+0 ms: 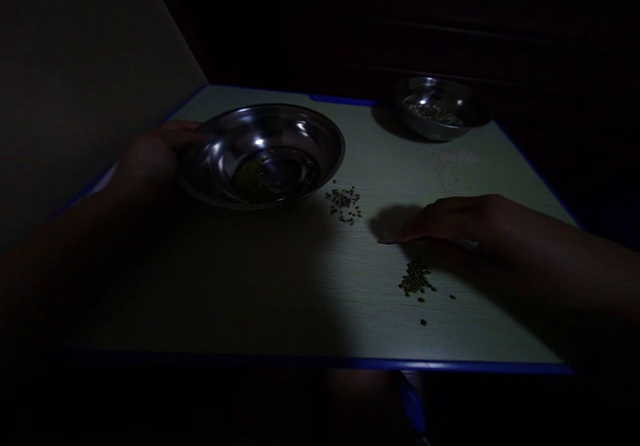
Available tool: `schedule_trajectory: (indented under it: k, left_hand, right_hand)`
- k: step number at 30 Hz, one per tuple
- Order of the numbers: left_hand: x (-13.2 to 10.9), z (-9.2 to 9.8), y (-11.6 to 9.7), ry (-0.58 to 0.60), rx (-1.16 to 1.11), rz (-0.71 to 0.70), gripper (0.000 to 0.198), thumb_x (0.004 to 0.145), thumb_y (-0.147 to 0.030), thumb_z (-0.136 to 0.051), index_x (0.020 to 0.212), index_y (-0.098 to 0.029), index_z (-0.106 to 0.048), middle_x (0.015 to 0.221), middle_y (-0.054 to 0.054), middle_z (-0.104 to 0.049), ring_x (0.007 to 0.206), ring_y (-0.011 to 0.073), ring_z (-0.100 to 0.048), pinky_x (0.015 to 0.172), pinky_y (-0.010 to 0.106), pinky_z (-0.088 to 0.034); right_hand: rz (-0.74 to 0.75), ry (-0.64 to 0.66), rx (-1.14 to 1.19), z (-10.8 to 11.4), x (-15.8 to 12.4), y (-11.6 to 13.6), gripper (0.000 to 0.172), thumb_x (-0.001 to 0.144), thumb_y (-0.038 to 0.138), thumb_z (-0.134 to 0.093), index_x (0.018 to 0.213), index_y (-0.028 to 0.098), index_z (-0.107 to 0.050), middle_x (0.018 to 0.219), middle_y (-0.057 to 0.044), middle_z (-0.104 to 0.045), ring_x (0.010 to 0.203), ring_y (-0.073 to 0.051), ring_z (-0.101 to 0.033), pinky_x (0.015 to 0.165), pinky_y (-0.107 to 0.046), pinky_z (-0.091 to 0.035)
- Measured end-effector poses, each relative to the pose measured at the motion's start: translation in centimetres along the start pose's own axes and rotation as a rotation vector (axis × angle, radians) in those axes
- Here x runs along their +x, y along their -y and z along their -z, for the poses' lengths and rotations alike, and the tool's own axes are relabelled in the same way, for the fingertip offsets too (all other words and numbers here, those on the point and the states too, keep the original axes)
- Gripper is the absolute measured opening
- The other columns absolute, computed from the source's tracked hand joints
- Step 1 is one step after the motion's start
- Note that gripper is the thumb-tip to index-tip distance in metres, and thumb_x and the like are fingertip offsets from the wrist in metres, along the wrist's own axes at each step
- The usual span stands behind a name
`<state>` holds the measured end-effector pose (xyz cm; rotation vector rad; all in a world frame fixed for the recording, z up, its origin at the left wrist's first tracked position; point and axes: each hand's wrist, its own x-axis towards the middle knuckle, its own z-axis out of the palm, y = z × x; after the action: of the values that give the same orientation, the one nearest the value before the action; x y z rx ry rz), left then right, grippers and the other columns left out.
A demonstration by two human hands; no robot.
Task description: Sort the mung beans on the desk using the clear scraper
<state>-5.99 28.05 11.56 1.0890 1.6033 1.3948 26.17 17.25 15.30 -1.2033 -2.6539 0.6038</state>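
Note:
My left hand (155, 146) is closed on the left rim of a shiny metal bowl (330, 136), which tilts toward me. Small greenish beans (253, 179) lie in the bowl's lower left part. Over the table's right half, my right hand (455, 223) has its fingers pressed together. A thin, flat, pale-edged thing (387, 241) sticks out from the fingertips; its kind is too dark to tell. Just below this hand lies a small heap of beans (416, 278), with a few loose ones around it. A looser scatter of beans (345, 203) sits between bowl and hand.
A second metal bowl (435, 129) stands at the back right, with mixed pale and dark bits in it. In front of it, pale grains (453, 159) are spread on the blue-edged table (300, 266). A wall (90, 53) rises at the left. The light is very dim.

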Motion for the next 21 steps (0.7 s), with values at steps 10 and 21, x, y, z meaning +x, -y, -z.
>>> schedule_trajectory:
  k: [10,21]
  left_hand:
    - [0.5,0.2,0.7,-0.012,-0.01,-0.055,0.007,0.066,-0.011,-0.053,0.07,-0.011,-0.059,0.072,0.0,-0.059,0.059,0.0109,-0.056,0.092,0.049,-0.041]
    - [0.1,0.0,0.2,-0.021,0.003,-0.001,0.007,0.065,-0.009,-0.051,0.069,-0.011,-0.057,0.073,0.001,-0.056,0.064,0.013,-0.056,0.093,0.051,-0.04]
  right_hand:
    - [-0.096,0.051,0.121,1.1,-0.3,0.6,0.023,0.085,0.024,-0.052,0.101,0.028,-0.067,0.101,0.004,-0.069,0.089,-0.012,-0.064,0.075,-0.02,-0.046]
    - [-0.093,-0.286,0.078,-1.5,1.3,0.2,0.031,0.085,0.021,-0.05,0.115,0.021,-0.058,0.099,-0.001,-0.068,0.079,-0.012,-0.064,0.066,-0.021,-0.047]
